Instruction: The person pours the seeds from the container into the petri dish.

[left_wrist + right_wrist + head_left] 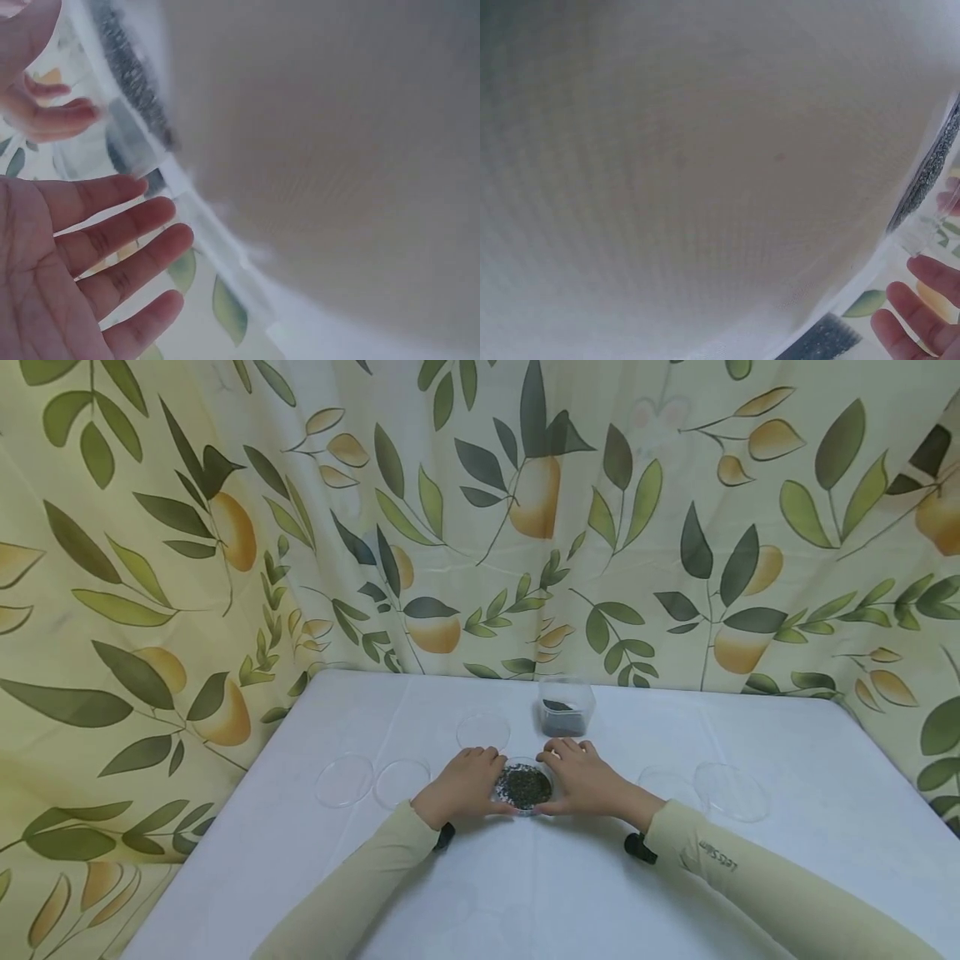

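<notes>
fingers spread, the left hand (468, 782) and right hand (587, 778) sit around a clear, round, plastic-looking dish (522, 762) of dark bits (527, 786) on the white table (420, 718); an uneven push could spill them.

Leaf-and-fruit curtain (480, 585) behind | white-covered table (555, 877) | soft light

white-covered table (525, 893) | filled round dish (524, 811) | clear tub (564, 723) | five faint discs (345, 780), possibly lids

Pale curtain (480, 602) (all leaves (842, 443) and orange fruit (537, 497)) behind a white table (270, 835).
</notes>
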The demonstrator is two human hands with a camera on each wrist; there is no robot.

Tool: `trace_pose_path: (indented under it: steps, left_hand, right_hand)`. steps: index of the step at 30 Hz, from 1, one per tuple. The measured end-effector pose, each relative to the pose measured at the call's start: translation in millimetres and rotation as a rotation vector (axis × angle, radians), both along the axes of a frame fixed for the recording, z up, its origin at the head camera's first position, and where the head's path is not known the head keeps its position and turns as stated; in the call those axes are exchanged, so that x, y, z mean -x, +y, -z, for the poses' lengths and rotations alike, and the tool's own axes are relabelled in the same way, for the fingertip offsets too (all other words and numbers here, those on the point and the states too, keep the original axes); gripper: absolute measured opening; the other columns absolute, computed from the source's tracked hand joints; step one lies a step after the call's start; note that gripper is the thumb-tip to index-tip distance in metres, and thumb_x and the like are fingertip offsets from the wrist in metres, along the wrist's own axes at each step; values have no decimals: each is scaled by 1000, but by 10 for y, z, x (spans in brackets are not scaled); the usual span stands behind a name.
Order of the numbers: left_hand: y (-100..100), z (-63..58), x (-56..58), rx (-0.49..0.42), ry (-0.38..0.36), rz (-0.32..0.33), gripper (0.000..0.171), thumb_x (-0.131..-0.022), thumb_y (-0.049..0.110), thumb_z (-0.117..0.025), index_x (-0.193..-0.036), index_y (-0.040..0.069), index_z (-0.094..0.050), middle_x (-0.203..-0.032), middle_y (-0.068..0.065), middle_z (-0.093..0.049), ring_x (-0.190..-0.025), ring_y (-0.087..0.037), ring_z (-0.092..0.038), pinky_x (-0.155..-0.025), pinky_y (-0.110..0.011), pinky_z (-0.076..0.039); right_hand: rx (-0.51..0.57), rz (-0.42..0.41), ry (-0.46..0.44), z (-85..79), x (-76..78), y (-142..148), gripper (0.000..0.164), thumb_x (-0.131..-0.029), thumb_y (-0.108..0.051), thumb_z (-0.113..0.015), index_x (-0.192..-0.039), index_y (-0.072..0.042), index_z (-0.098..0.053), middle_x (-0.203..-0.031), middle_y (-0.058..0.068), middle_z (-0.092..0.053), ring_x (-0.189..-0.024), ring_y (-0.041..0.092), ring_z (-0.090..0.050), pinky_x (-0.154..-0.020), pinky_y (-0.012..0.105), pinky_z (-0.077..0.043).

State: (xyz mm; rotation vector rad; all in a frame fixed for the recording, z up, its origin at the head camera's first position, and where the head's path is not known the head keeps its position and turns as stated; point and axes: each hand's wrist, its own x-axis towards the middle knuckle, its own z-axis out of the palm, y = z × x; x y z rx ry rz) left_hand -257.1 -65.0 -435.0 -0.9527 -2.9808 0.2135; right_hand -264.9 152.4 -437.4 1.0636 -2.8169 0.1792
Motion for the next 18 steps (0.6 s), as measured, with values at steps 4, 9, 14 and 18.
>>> trace_pose_path:
  steps: [4, 9, 14, 18]
  left_hand:
    - [-32, -91, 62, 1, -17, 9, 84, -76, 69, -58, -134, 9, -48, -127, -4, -54, -116, -20, -53, -103, -35, -41]
    - [-132, -301, 197, -15, -55, 15, 77, -81, 58, -62, -136, 8, -46, -132, -8, -51, -121, -23, -50, -105, -38, -39]
    - [-254, -514, 375, -12, -64, 17, 73, -82, 53, -65, -135, 6, -47, -132, -11, -51, -121, -26, -50, -104, -39, -39]
    - [-361, -641, 547, -5, -74, -16, 71, -81, 49, -67, -134, 5, -48, -130, -12, -51, -119, -27, -51, -103, -40, -40]
  right_hand:
    - [-3, 4, 5, 5, 4, -3, 71, -68, -60, -72, -116, -8, -59, -113, 7, -54, -108, 24, -49, -86, 49, -42]
    - [1, 11, -12, 8, 21, -6, 72, -67, -60, -72, -116, -8, -59, -112, 7, -53, -108, 24, -49, -86, 48, -41]
    - [7, 17, -33, 13, 27, -9, 72, -68, -60, -72, -116, -8, -59, -112, 6, -53, -107, 24, -49, -86, 49, -41]
    - [-2, 19, -40, 11, 17, -17, 73, -68, -61, -71, -116, -8, -59, -112, 6, -53, -106, 23, -49, -86, 49, -41]
